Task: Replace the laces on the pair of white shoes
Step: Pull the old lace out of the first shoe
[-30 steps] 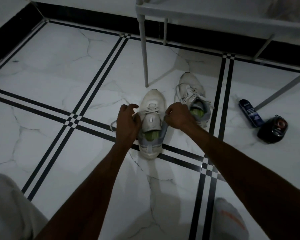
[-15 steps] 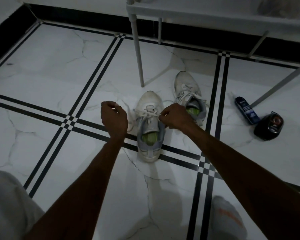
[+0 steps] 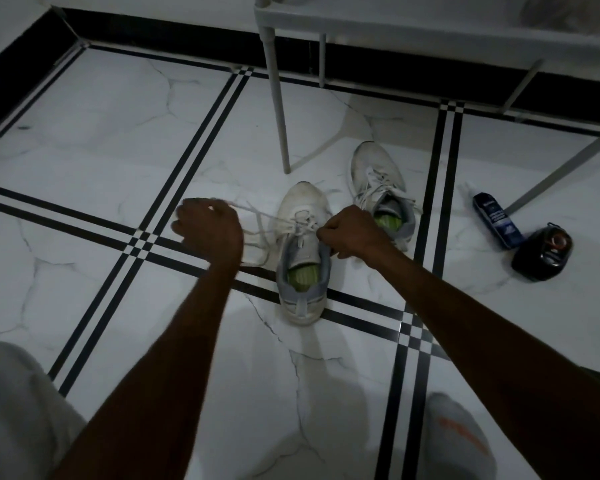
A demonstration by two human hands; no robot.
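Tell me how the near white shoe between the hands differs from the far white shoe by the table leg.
The near white shoe is being worked on: the left hand pulls its lace out sideways while the right hand grips its collar. The far white shoe lies untouched, laces loose on top. The near shoe's tongue shows; the far shoe's does not. Both have green insoles and grey collars.

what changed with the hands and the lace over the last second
The left hand left the near shoe and pulled out to the left, drawing the lace through. The right hand kept its hold at the eyelets. The far shoe, blue bottle and black container stayed put.
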